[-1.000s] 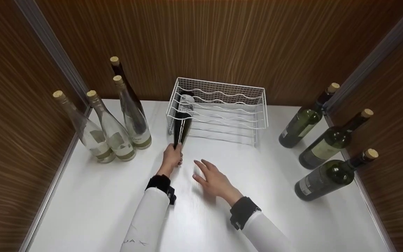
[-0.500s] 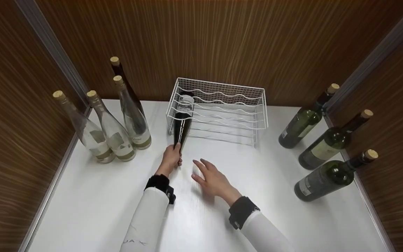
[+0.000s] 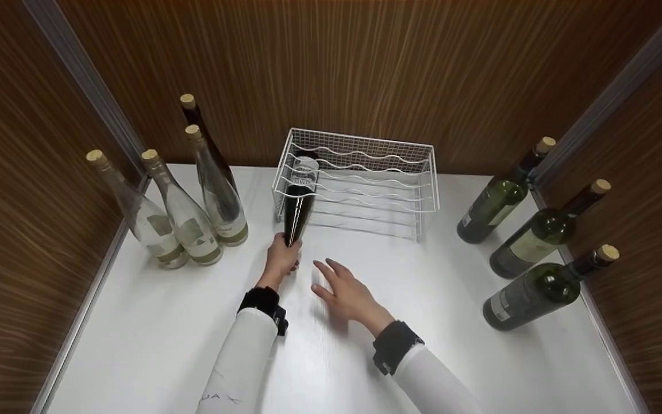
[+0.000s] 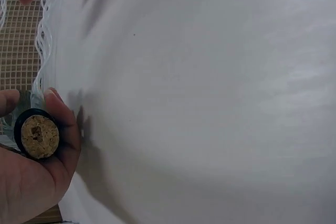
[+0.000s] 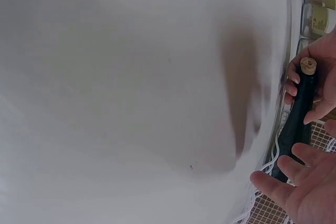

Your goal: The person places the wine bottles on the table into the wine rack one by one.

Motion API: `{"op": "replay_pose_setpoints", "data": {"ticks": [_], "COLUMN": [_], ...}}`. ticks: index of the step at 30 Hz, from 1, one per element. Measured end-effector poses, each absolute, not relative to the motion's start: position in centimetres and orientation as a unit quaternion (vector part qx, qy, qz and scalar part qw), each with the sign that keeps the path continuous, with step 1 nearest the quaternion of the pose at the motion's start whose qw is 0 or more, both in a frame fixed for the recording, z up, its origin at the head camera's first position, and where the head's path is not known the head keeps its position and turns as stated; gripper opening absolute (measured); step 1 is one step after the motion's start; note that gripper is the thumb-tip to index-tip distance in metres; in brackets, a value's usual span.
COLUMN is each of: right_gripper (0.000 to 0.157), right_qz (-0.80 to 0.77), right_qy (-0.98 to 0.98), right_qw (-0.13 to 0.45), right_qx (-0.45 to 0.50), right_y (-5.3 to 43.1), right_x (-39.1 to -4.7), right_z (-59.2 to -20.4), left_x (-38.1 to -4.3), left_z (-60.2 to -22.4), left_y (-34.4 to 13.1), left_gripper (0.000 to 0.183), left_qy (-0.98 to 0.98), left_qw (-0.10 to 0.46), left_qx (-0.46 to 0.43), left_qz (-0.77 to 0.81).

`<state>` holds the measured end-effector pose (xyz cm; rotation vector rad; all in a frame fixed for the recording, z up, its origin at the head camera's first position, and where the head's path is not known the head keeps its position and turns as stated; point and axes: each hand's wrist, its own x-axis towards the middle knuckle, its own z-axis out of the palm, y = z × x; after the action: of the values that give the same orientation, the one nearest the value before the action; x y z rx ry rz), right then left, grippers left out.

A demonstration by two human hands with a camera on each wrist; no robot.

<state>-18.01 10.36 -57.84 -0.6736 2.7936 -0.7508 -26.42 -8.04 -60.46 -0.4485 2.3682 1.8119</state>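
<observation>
At the frame's centre, the left hand (image 3: 281, 256) has its grip curled round the neck of a dark wine bottle (image 3: 297, 218), probably because only that end juts from the white wire wine rack (image 3: 362, 137). The body lies inside, base inward, beneath the upper wavy wires at the rack's left end. The right hand (image 3: 351, 293) holds nothing, fingers spread. Corked clear bottles (image 3: 196, 233) at left and green bottles (image 3: 543, 236) at right stand near the desk's (image 3: 319, 368) edges, perhaps leaving working room between.
</observation>
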Motion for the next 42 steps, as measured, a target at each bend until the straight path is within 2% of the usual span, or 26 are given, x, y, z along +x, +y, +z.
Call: {"op": "replay_pose_setpoints", "data": {"ticks": [7,14,20,30,42], "right_gripper": [0.061,0.064,0.065,0.068,0.068], "right_qz": [-0.255,-0.265,-0.274,-0.285,-0.305], "right_qy": [0.937,0.936,0.937,0.940,0.943], "right_qw": [0.082,0.073,0.061,0.050,0.024], "right_qx": [-0.223,-0.221,-0.209,-0.181,-0.131], "right_y": [10.7,11.4,12.5,14.1,16.7], "right_x": [-17.9,-17.6,-17.3,-16.5,-15.4], "right_z": [-57.7,-57.1,-56.4,-55.7,-54.5], "left_x": [-26.5,-25.9,-24.6,-21.8,-19.1], "left_z": [-60.2,-59.1,-58.0,-56.5,-55.0], "left_y": [-8.3,-8.4,-8.2,-7.6,-6.0], "left_gripper": [0.048,0.065,0.066,0.072,0.074], "left_qy": [0.841,0.864,0.889,0.919,0.922], "left_qw": [-0.009,-0.033,-0.063,-0.026,-0.038], "left_qx": [-0.112,-0.103,-0.086,-0.046,0.016], "left_qz": [0.530,0.492,0.446,0.390,0.385]}}
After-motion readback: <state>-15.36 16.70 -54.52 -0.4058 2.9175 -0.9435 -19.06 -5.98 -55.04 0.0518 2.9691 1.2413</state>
